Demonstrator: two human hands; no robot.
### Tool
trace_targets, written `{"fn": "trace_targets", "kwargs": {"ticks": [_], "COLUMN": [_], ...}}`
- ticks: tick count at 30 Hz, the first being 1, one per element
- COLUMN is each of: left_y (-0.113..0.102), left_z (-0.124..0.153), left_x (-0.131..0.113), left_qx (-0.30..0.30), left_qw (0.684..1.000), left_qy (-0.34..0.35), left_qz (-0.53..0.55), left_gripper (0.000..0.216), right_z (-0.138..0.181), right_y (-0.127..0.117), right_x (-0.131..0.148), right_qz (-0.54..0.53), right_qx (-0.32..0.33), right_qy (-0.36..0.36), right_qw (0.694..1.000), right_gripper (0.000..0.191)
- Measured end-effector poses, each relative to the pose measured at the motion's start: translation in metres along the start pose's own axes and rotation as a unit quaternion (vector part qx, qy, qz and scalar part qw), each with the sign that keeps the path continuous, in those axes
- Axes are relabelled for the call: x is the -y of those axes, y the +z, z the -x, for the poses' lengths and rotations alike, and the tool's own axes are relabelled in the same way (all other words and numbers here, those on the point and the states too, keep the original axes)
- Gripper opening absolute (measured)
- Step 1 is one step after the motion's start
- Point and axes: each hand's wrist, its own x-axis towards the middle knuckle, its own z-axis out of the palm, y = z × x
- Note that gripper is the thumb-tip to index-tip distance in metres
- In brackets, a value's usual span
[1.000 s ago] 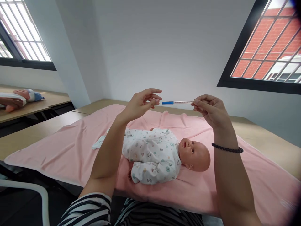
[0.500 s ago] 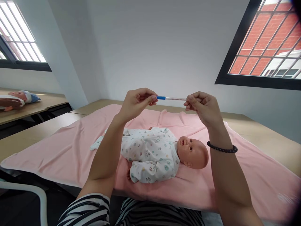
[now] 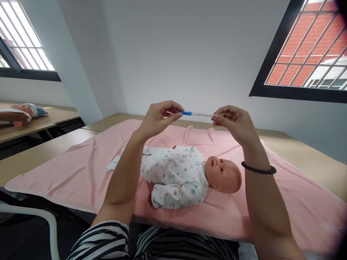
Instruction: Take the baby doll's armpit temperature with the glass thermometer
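Observation:
A thin clear glass thermometer (image 3: pixel 202 115) with a blue end (image 3: pixel 185 113) is held level in the air between my two hands. My left hand (image 3: pixel 163 117) pinches the blue end between thumb and fingers. The clear end is in the fingertips of my right hand (image 3: pixel 230 119), which hide its tip. Below them a baby doll (image 3: pixel 173 169) in a white patterned suit lies on its back, head to the right. It rests on a pink blanket (image 3: pixel 89 173), and neither hand touches it.
The blanket covers most of a wooden table (image 3: pixel 298 148). On another table at the far left lies a second doll in a blue and white hat (image 3: pixel 38 111), with another person's hand (image 3: pixel 12 116) on it. A white curved tube (image 3: pixel 51 224) stands at lower left.
My hands still hold the thermometer level. The fingers of my left hand have opened slightly around the blue end, and the thermometer has turned a little. The view has shifted slightly.

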Motion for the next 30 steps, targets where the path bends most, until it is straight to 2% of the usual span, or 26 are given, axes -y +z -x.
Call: {"fn": "trace_targets", "kwargs": {"ticks": [2,4,6,7,10,12,14,17,21,23,25,26,28,29,30], "left_y": [0.006,0.02,0.039,0.049,0.078,0.093,0.104,0.112,0.11,0.108,0.107,0.107,0.107,0.108,0.109], "left_z": [-0.003,-0.003,0.003,0.008,0.03,0.044,0.053,0.058,0.054,0.051,0.049,0.049,0.049,0.05,0.051], "left_x": [0.009,0.022,0.035,0.041,0.054,0.058,0.06,0.064,0.073,0.079,0.085,0.088,0.094,0.097,0.1], "left_qx": [0.024,0.045,0.077,0.124,0.337,0.409,0.433,0.427,0.442,0.456,0.466,0.47,0.476,0.477,0.472], "left_qw": [0.999,0.996,0.986,0.977,0.928,0.901,0.893,0.9,0.896,0.885,0.874,0.87,0.863,0.861,0.862], "left_qy": [-0.003,0.007,0.032,0.031,0.007,-0.011,-0.003,0.023,-0.037,-0.084,-0.114,-0.122,-0.13,-0.135,-0.142], "left_qz": [-0.031,-0.082,-0.147,-0.169,-0.159,-0.145,-0.126,-0.089,-0.009,0.041,0.076,0.086,0.106,0.114,0.116], "left_gripper": [0.028,0.025,0.028,0.028,0.024,0.025,0.023,0.018,0.017,0.021,0.025,0.027,0.029,0.028,0.027], "right_z": [-0.007,-0.011,-0.006,-0.001,0.025,0.043,0.056,0.065,0.055,0.043,0.034,0.031,0.033,0.038,0.045], "right_y": [-0.011,-0.027,-0.047,-0.057,-0.081,-0.09,-0.091,-0.087,-0.086,-0.084,-0.072,-0.062,-0.031,-0.012,0.007], "right_x": [-0.018,-0.051,-0.093,-0.114,-0.164,-0.182,-0.19,-0.194,-0.181,-0.155,-0.114,-0.091,-0.046,-0.027,-0.013], "right_qz": [0.028,0.045,0.052,0.062,0.104,0.132,0.164,0.225,0.31,0.339,0.348,0.339,0.314,0.325,0.355], "right_qx": [0.025,0.037,0.041,0.029,0.025,0.042,0.051,0.049,0.041,0.034,0.04,0.06,0.141,0.184,0.238], "right_qy": [0.011,0.043,0.13,0.182,0.237,0.264,0.279,0.282,0.253,0.221,0.179,0.153,0.056,0.016,-0.008], "right_qw": [0.999,0.997,0.989,0.981,0.966,0.955,0.945,0.931,0.916,0.914,0.919,0.926,0.937,0.928,0.904], "right_gripper": [0.034,0.039,0.046,0.049,0.051,0.047,0.038,0.025,0.015,0.024,0.037,0.04,0.028,0.018,0.01]}}
